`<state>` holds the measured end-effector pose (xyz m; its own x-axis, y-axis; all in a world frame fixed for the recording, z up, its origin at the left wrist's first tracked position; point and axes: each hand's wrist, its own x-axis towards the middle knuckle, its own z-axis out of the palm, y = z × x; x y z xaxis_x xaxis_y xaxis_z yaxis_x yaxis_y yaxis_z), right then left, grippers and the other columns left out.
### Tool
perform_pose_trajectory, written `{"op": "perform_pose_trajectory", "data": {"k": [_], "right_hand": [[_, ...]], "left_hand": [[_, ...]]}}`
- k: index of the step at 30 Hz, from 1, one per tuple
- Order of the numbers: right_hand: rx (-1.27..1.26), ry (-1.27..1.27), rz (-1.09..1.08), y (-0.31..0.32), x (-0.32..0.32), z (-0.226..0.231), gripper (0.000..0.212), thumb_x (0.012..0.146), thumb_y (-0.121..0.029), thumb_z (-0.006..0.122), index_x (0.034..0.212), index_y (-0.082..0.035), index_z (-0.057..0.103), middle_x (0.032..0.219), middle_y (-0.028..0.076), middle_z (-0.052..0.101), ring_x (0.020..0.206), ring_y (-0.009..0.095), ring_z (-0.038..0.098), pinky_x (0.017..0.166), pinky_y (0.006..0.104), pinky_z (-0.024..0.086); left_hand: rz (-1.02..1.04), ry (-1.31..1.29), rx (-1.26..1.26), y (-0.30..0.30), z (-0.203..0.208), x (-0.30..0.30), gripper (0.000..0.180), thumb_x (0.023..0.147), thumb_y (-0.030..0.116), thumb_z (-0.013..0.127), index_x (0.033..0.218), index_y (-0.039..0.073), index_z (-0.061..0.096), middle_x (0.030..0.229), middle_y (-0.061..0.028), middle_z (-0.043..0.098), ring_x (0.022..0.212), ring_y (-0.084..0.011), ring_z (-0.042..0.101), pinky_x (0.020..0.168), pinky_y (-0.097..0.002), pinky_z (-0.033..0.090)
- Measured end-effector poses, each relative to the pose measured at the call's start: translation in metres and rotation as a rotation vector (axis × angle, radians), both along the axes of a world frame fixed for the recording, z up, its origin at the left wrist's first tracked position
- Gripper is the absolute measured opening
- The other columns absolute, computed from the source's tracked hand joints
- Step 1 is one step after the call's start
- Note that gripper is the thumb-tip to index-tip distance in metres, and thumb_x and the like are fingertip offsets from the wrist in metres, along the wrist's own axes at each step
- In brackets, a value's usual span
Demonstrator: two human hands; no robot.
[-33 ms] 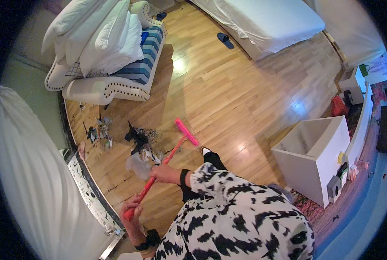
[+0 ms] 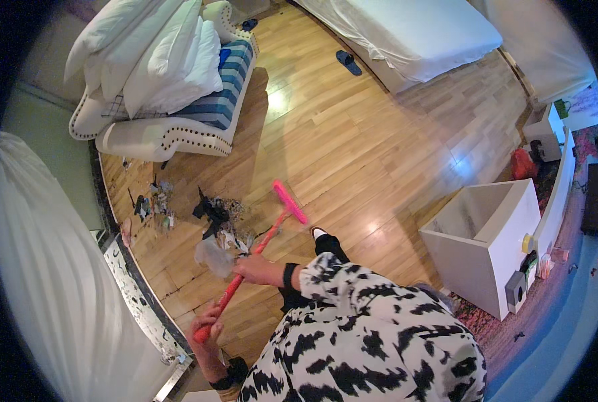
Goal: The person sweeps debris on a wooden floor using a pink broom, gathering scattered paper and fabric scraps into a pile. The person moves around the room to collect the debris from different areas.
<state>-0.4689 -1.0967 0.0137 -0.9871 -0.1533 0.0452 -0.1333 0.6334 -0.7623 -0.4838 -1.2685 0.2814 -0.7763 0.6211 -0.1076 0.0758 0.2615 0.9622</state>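
A broom [image 2: 275, 231] with a red handle and a pink head slants across the wooden floor in front of me. My left hand [image 2: 207, 321] is closed round the handle near its top end. Further down the shaft, my right hand [image 2: 252, 269] grips it too. The pink broom head [image 2: 289, 202] rests on the floor near my shoe [image 2: 318, 233]. Left of the shaft lies a heap of litter [image 2: 213, 213] with black scraps and grey dust. A crumpled translucent plastic bag [image 2: 213, 258] lies beside my right hand.
More litter [image 2: 155, 204] lies near the left wall. A white studded sofa [image 2: 165, 137] piled with pillows [image 2: 145, 60] stands at the far left. Beyond are a bed [image 2: 440, 40] and a slipper [image 2: 348, 62]. At right stands an open white drawer [image 2: 480, 214]; a white curtain [image 2: 51, 281] hangs left.
The broom head has shifted very slightly to the right. Both hands keep their hold on the handle, and the litter looks unchanged.
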Motion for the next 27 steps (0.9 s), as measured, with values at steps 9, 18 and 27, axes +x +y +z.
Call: {"op": "perform_pose_trajectory", "data": {"k": [9,18,27], "right_hand": [[0.338,-0.339,-0.156,0.021,0.034,-0.003,0.013,0.081,-0.023,0.065,0.079,-0.01,0.069,0.076,0.015,0.067,0.075,0.038,0.067,0.063,0.049,0.053],[0.037,-0.254,-0.142,-0.104,-0.033,-0.035,0.013,0.081,-0.021,0.066,0.082,-0.009,0.069,0.082,0.017,0.065,0.081,0.039,0.065,0.067,0.0494,0.051],[0.036,-0.129,0.034,-0.177,-0.098,0.041,0.017,0.077,-0.022,0.074,0.089,-0.012,0.067,0.081,0.014,0.064,0.085,0.035,0.067,0.067,0.0506,0.052]], "left_hand": [[0.044,-0.348,0.043,-0.027,-0.1,-0.02,0.014,0.083,-0.003,0.071,0.095,0.002,0.067,0.113,-0.0147,0.069,0.117,-0.0273,0.061,0.105,-0.0413,0.044],[0.018,-0.315,-0.019,-0.131,-0.081,-0.092,0.014,0.082,-0.001,0.075,0.093,0.001,0.067,0.111,-0.0145,0.071,0.119,-0.0296,0.061,0.106,-0.0434,0.044],[-0.122,-0.023,-0.027,-0.193,0.013,-0.132,0.021,0.074,0.008,0.082,0.086,0.0,0.067,0.105,-0.0175,0.072,0.111,-0.0352,0.065,0.104,-0.0486,0.046]]}}
